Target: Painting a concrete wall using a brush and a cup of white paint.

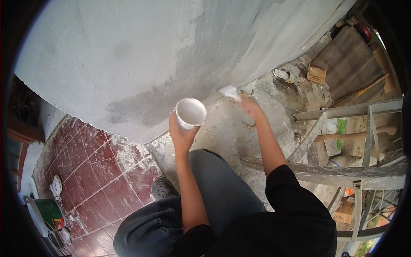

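My left hand grips a white cup-like container, its rim crusted with white material and its inside whitish. To the right, my right hand is closed around the handle of a blurred tool with a broad white head, possibly a putty knife or brush. The tool's head is close to the foot of the grey-white wall; whether it touches cannot be told. Darker grey patches mark the wall's lower part. Behind my right hand, a sandal's yellowish straps partly show on the floor.
A paint-spattered ladder lies or leans at the right. White-dusted red tiles cover the left floor, with a green bucket at its edge. Beyond my right hand are a pale shoe, a small cardboard box and a broom.
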Action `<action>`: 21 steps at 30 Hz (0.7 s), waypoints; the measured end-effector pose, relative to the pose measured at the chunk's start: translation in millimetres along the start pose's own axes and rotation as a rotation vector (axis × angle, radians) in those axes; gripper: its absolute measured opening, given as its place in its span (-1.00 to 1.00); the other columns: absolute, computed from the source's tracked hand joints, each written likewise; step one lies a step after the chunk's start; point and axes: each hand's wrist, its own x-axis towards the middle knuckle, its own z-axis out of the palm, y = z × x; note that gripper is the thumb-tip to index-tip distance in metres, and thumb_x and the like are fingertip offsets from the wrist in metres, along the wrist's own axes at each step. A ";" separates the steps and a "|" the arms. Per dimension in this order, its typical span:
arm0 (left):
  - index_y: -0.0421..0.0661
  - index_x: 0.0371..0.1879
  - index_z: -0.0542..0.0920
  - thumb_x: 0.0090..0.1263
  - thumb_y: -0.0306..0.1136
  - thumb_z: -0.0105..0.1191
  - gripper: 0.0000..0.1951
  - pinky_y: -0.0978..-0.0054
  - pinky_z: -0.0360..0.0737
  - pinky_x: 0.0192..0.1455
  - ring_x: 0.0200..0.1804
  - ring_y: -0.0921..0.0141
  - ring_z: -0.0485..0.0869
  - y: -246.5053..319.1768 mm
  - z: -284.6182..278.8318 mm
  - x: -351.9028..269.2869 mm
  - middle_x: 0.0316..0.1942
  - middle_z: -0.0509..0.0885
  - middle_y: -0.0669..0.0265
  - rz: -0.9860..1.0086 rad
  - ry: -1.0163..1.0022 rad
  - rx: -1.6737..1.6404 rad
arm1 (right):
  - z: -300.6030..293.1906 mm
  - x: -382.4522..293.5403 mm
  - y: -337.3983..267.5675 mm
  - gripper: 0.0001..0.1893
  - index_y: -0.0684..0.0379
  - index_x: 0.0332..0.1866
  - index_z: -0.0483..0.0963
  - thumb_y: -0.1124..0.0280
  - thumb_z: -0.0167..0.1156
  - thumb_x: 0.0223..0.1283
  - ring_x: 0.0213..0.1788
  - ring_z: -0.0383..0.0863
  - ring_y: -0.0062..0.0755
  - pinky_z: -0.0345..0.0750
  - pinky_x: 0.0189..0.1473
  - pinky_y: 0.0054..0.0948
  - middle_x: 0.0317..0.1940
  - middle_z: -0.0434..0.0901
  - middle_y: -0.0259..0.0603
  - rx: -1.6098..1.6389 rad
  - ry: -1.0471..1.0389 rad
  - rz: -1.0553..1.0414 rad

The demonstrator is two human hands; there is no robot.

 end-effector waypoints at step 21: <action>-0.16 -0.01 0.40 -0.09 -0.45 0.37 -0.41 0.41 0.45 0.02 -0.06 0.30 0.55 -11.9 -5.3 2.0 -0.13 0.56 0.19 -0.012 -0.047 0.042 | 52.6 -8.5 101.2 -0.60 0.16 -0.38 0.46 -0.04 0.10 0.23 -0.78 0.10 -0.76 0.02 -0.75 -0.66 -0.75 0.25 -0.52 0.337 -0.044 -0.015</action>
